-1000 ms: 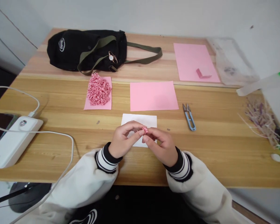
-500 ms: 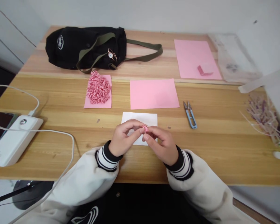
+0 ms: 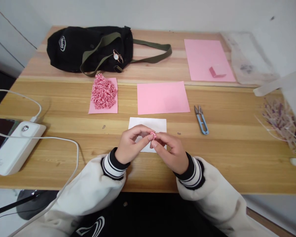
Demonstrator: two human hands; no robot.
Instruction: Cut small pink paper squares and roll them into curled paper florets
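Between the fingertips of both hands is a small bunch of pink bead-tipped stamens (image 3: pixel 153 135). My left hand (image 3: pixel 130 146) pinches it with thumb and forefinger from the left. From the right, my right hand (image 3: pixel 174 153) closes thumb and fingers at its other side; the stems there are mostly hidden. Under the hands lies a white sheet of paper (image 3: pixel 160 123). Farther off to the left, a heap of pink stamens (image 3: pixel 103 92) rests on a pink card (image 3: pixel 114 108). Thread snips with blue handles (image 3: pixel 201 121) lie to the right, blades pointing away.
A pink sheet (image 3: pixel 162 98) lies beyond the white paper, another pink sheet (image 3: pixel 204 59) at the back right. Behind is a black bag (image 3: pixel 74 49) with a watch (image 3: pixel 116 57) on it. A white power bank (image 3: pixel 17 148) and cable occupy the left; dried stems (image 3: pixel 281 121) lie right.
The bunch of stamens has turned slightly between my fingertips, and its bead tips show a little differently. Both hands stay in nearly the same place; the view has tilted slightly.
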